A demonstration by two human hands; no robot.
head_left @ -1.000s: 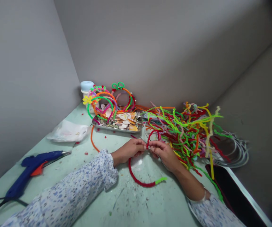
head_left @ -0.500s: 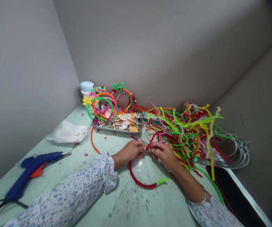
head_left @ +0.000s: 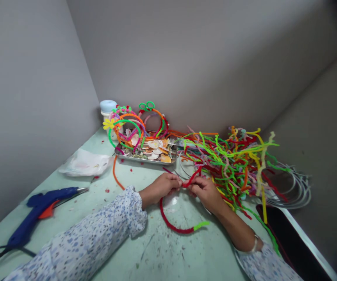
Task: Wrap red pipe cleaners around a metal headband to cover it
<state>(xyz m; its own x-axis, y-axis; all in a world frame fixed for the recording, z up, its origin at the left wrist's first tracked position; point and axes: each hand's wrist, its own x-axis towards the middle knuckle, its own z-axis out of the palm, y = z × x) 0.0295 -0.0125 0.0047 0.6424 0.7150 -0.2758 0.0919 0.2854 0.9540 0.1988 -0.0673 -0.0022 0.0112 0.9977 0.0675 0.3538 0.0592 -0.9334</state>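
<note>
A curved red fuzzy band [head_left: 172, 226] with a bright green tip hangs below my left hand [head_left: 166, 186], which pinches its upper part. My right hand [head_left: 203, 191] is closed close beside it, fingertips on a red pipe cleaner [head_left: 194, 176] whose free end points up and right. The spot where band and pipe cleaner meet is partly covered by my fingers. Behind my right hand lies a big tangle of coloured pipe cleaners [head_left: 229, 160].
At the back, a metal tray [head_left: 145, 160] holds shells, with decorated headbands [head_left: 127, 121] on it and a lidded jar [head_left: 108, 106] behind. Left are a plastic bag [head_left: 84, 164] and a blue glue gun [head_left: 29, 222]. Right are wire hoops [head_left: 301, 191] and a dark phone-like slab [head_left: 291, 242].
The red pipe cleaner's free end has tilted down to the right, lying lower over my right fingers. Both hands have stayed almost in place.
</note>
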